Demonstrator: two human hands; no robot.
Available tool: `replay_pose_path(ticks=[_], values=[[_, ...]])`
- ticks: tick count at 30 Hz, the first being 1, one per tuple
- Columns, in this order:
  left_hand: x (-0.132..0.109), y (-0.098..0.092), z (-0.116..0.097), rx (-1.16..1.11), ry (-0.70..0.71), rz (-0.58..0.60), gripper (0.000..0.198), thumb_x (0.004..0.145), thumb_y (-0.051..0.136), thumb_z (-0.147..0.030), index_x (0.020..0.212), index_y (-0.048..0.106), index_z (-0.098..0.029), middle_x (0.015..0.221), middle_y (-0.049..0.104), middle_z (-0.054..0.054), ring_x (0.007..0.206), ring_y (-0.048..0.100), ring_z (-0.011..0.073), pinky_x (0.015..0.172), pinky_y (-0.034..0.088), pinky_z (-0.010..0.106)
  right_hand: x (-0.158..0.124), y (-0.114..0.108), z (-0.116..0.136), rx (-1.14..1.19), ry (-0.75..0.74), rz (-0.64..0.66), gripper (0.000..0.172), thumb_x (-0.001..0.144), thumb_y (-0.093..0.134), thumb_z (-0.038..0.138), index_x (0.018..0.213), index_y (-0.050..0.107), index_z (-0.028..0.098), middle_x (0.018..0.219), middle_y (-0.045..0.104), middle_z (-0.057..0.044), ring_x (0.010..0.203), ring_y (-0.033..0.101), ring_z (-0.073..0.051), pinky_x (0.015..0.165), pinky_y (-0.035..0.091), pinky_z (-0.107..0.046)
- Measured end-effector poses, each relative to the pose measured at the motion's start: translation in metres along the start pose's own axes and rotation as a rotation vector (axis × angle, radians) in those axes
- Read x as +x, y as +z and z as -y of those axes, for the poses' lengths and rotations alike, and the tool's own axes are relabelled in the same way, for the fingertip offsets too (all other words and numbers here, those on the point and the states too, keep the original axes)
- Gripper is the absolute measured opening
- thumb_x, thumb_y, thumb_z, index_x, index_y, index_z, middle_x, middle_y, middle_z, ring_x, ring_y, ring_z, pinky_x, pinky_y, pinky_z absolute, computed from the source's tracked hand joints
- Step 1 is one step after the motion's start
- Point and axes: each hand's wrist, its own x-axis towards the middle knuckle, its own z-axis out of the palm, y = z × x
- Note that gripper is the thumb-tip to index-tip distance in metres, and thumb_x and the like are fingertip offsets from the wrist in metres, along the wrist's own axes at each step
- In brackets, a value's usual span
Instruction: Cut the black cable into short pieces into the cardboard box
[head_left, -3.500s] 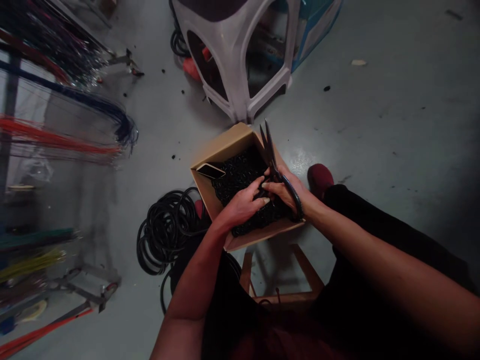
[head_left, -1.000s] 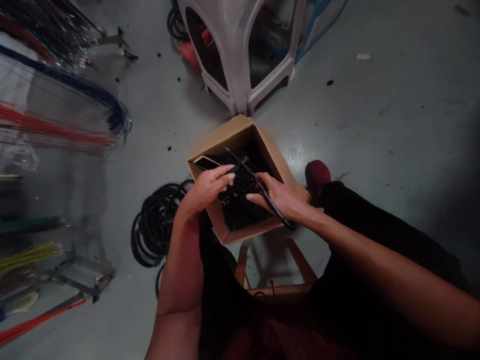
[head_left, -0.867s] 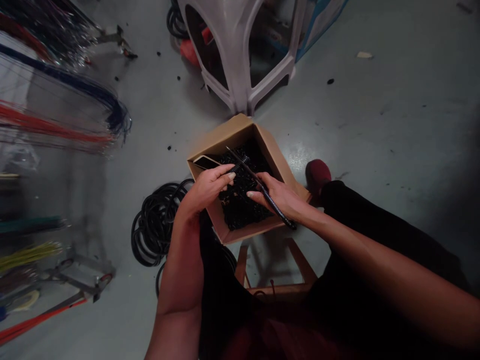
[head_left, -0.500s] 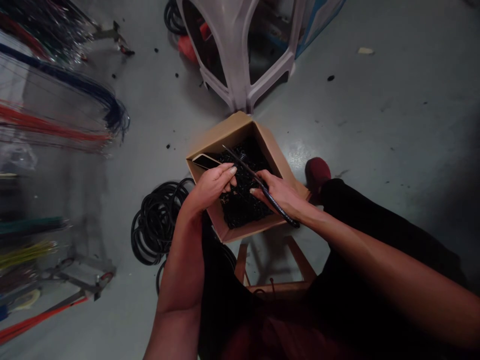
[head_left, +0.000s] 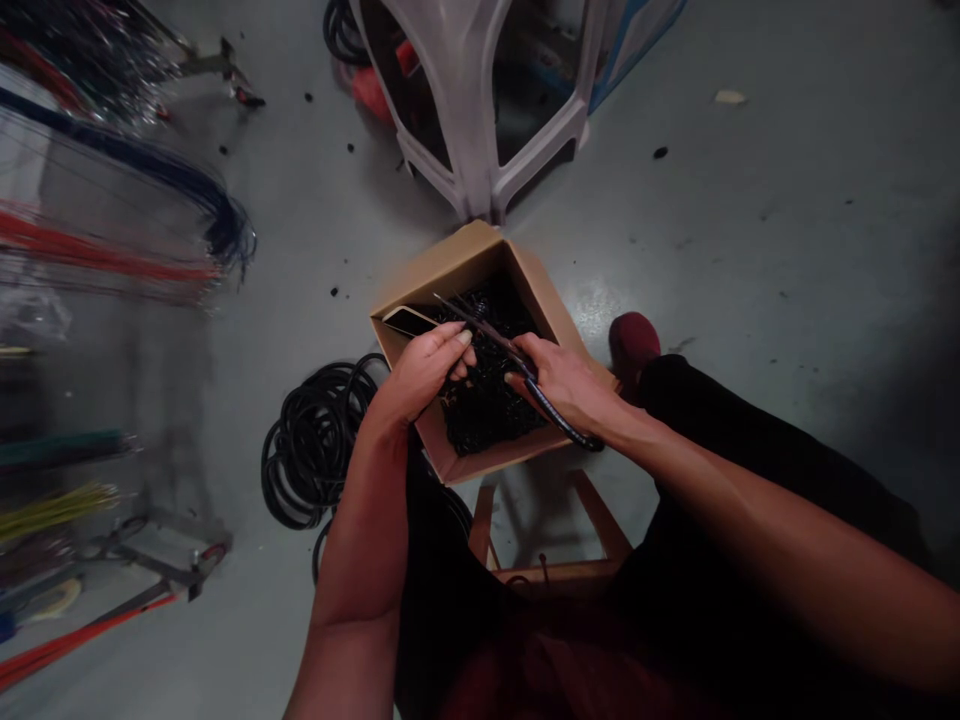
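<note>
1. The right hand (head_left: 568,385) is closed around the handles of a pair of black scissors (head_left: 491,336). The fingers wrap them tightly, and the handle loop sticks out below the wrist toward 4 o'clock.
2. The scissors' blades point toward 10 o'clock over the open cardboard box (head_left: 450,266). They look nearly closed, with the tips close to the box's left wall.
3. The left hand (head_left: 421,372) comes in from 7 o'clock. Its fingers are curled close together, with the fingertips (head_left: 465,340) right against the blades. It is too dark to tell whether they are pinching anything.
4. The box sits in the middle of the view, between the two hands, resting on a wooden stool (head_left: 556,574). It is partly filled with small black pieces (head_left: 491,420).
5. A flat dark phone-like slab (head_left: 409,320) leans inside the box at its 9 o'clock side, just beyond the left hand.
6. On the grey floor at 8 o'clock from the box lies a coil of black cable (head_left: 311,455).
7. A white plastic stool (head_left: 466,130) stands at 12 o'clock, just beyond the box's far corner.
8. A dark red shoe (head_left: 634,338) rests on the floor at 3 o'clock from the box, close to the right wrist.
9. Bundles of coloured wires (head_left: 112,272) hang along the left edge, well apart from the hands.
</note>
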Motion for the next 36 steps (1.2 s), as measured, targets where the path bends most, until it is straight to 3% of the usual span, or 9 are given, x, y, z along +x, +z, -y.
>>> replay_pose_path(ticks=[10,15,19,25,36], values=[[0.000,-0.003,0.001,0.109,0.020,-0.044,0.030,0.090,0.043,-0.039,0.075,0.055,-0.015,0.072,0.057,0.002,0.059,0.046,0.0076,0.056,0.038,0.020,-0.002,-0.005,0.004,-0.077,0.046,0.013,0.028,0.085,0.044,0.041,0.104,0.051,0.022,0.096,0.062,-0.009,0.080,0.057,-0.024,0.061,0.034,-0.032],[0.002,-0.003,-0.001,0.275,0.001,-0.104,0.029,0.088,0.044,-0.038,0.085,0.062,-0.014,0.074,0.062,0.002,0.058,0.049,0.0086,0.056,0.039,0.021,0.000,0.001,-0.003,-0.034,0.013,0.018,0.035,0.085,0.046,0.047,0.109,0.049,0.022,0.099,0.060,-0.010,0.085,0.056,-0.025,0.066,0.037,-0.034],[0.001,-0.002,-0.006,0.412,0.001,-0.177,0.032,0.088,0.045,-0.035,0.093,0.068,-0.013,0.082,0.068,0.004,0.068,0.056,0.0120,0.065,0.043,0.023,0.001,0.003,-0.006,-0.017,0.006,0.013,0.038,0.085,0.046,0.050,0.111,0.049,0.022,0.100,0.058,-0.010,0.088,0.056,-0.025,0.069,0.039,-0.035],[0.003,0.006,-0.002,0.531,0.071,-0.351,0.032,0.084,0.054,-0.032,0.106,0.069,-0.015,0.108,0.069,0.008,0.101,0.060,0.0209,0.092,0.043,0.033,-0.001,0.002,-0.003,0.026,0.023,0.032,0.040,0.086,0.044,0.052,0.110,0.048,0.020,0.101,0.059,-0.012,0.087,0.056,-0.026,0.069,0.039,-0.035],[0.005,0.013,0.003,0.579,0.099,-0.427,0.028,0.084,0.056,-0.030,0.105,0.069,-0.018,0.111,0.069,0.006,0.104,0.061,0.0215,0.095,0.043,0.034,-0.005,-0.002,0.007,-0.074,0.082,0.044,0.032,0.089,0.038,0.048,0.103,0.048,0.020,0.094,0.063,-0.011,0.080,0.058,-0.025,0.061,0.033,-0.031]])
